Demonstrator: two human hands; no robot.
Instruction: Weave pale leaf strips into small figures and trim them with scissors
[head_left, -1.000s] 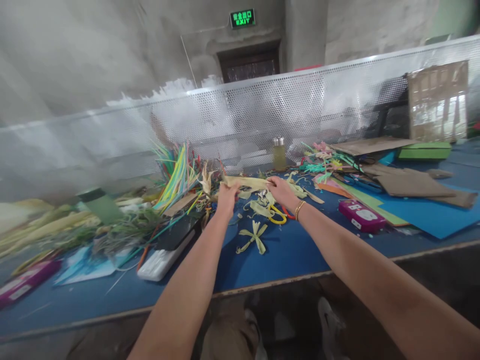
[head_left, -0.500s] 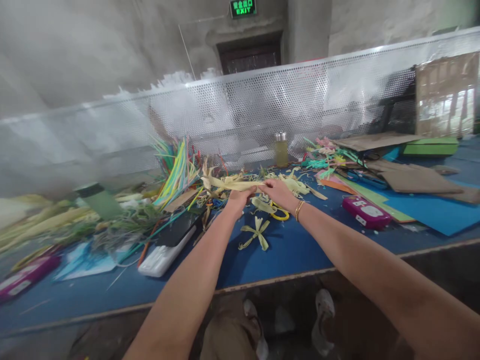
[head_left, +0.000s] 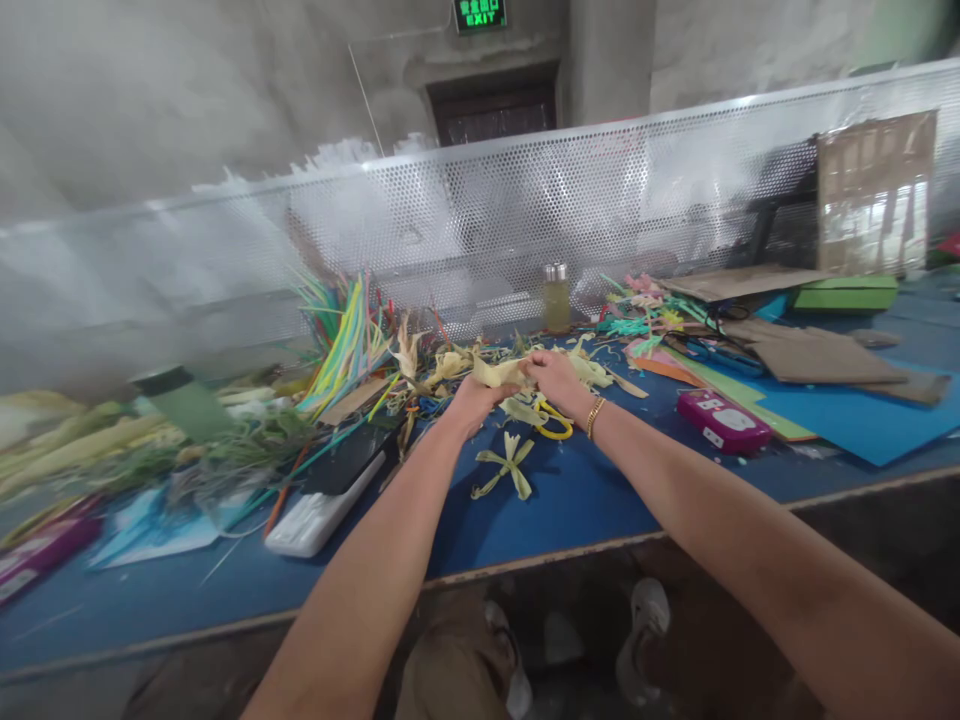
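Over the worktop (head_left: pixel 570 510), straight ahead of where I stand, both hands have drawn close together. A second ago the pale husk strip (head_left: pixel 496 372) was stretched wide between them; now only a short, curled length shows, the left hand (head_left: pixel 474 402) gripping it from below, the right hand (head_left: pixel 551 376) pinching its other end. That suggests bunching or folding has replaced stretching. Nearer than the hands lies a star-shaped husk piece (head_left: pixel 506 466). High beyond them, a green sign (head_left: pixel 481 13) reads "安全出口 EXIT". Right of them, a purple case (head_left: pixel 724 421) bears pale markings, none legible; I see no brand.
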